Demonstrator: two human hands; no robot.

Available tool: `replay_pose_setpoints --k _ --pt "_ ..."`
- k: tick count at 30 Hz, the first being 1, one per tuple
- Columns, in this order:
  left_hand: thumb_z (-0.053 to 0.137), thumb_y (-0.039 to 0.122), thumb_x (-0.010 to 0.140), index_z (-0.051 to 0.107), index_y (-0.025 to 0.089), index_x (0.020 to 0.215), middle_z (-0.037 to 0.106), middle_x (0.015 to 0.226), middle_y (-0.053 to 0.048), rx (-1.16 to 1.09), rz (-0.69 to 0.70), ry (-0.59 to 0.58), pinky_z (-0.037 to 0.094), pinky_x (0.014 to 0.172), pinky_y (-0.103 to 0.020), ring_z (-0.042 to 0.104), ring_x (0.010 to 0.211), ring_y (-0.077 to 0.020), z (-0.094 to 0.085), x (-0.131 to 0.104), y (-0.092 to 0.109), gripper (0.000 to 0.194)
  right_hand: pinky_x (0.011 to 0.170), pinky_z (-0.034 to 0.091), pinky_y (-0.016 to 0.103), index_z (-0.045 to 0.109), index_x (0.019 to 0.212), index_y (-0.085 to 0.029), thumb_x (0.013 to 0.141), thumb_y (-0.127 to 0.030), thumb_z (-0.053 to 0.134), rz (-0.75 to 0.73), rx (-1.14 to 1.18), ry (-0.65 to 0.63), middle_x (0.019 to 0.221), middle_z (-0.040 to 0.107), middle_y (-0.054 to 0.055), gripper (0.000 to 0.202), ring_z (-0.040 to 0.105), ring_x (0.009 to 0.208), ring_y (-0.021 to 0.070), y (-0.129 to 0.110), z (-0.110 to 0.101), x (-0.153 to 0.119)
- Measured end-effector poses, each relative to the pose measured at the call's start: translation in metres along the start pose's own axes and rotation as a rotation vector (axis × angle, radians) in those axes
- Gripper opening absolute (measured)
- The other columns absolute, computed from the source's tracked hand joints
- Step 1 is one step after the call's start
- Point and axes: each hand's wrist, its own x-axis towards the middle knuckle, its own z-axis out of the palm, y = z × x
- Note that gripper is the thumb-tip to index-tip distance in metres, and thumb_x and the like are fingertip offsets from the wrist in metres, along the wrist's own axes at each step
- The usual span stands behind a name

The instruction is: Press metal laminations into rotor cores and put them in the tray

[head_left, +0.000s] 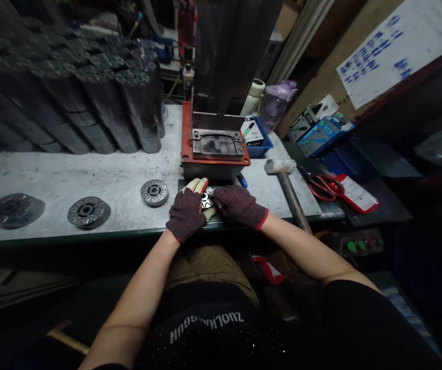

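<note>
A round metal disc (206, 198) with a pattern of triangles and slots lies on a dark pad by the table's front edge, partly covered by my hands. My gloved left hand (187, 213) wraps round its left side, with fingers on the far rim and the thumb at the near side. Over the disc's right side, my gloved right hand (240, 205) is closed with its fingertips pinched together; what they hold is hidden. Left of my hands lie three similar pieces: a near disc (154, 192), a middle disc (86, 211) and a far-left disc (13, 209).
Behind my hands stands a press fixture (215, 167) with an orange plate. Tall stacks of metal cylinders (128, 103) fill the back left. At right lie a hammer (292, 190), red-handled scissors (323, 187), a blue tray (263, 144) and a purple bottle (277, 105).
</note>
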Motion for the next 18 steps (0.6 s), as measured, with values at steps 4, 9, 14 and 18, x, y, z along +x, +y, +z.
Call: replay_pose_setpoints --k 4,9,14,18 --pt "0.074 0.042 0.081 0.046 0.015 0.146 0.052 0.147 -0.016 -0.021 -0.002 0.024 0.039 0.116 -0.044 0.048 0.137 -0.0293 0.001 0.001 -0.003 0.075 0.077 0.049 0.033 0.067 0.125 -0.017 0.097 -0.028 0.049 0.001 -0.062 -0.104 0.107 0.076 0.016 0.035 0.071 0.097 0.0281 -0.009 -0.011 0.017" --pt "0.079 0.049 0.075 0.050 0.017 0.142 0.057 0.139 -0.016 0.008 -0.100 0.070 0.044 0.109 -0.049 0.054 0.129 -0.0329 0.000 0.002 -0.001 0.080 0.079 0.048 0.033 0.058 0.136 -0.018 0.099 -0.042 0.051 0.172 -0.033 0.004 0.107 0.075 0.014 0.045 0.069 0.098 0.0271 -0.002 -0.013 0.019" --pt "0.074 0.044 0.081 0.043 0.017 0.148 0.048 0.150 -0.018 0.018 -0.028 0.032 0.039 0.116 -0.048 0.045 0.140 -0.0330 -0.001 0.001 0.001 0.079 0.106 0.036 0.048 0.053 0.144 -0.012 0.100 -0.048 0.045 0.133 -0.136 0.434 0.140 0.058 0.020 0.057 0.049 0.129 0.0342 0.015 -0.025 0.029" --pt "0.073 0.041 0.082 0.044 0.018 0.147 0.050 0.148 -0.016 -0.010 -0.016 0.023 0.040 0.115 -0.047 0.047 0.139 -0.0319 0.000 0.002 -0.002 0.076 0.108 0.031 0.050 0.055 0.141 -0.009 0.099 -0.045 0.048 0.079 -0.141 0.473 0.138 0.059 0.019 0.056 0.047 0.127 0.0352 0.028 -0.035 0.052"
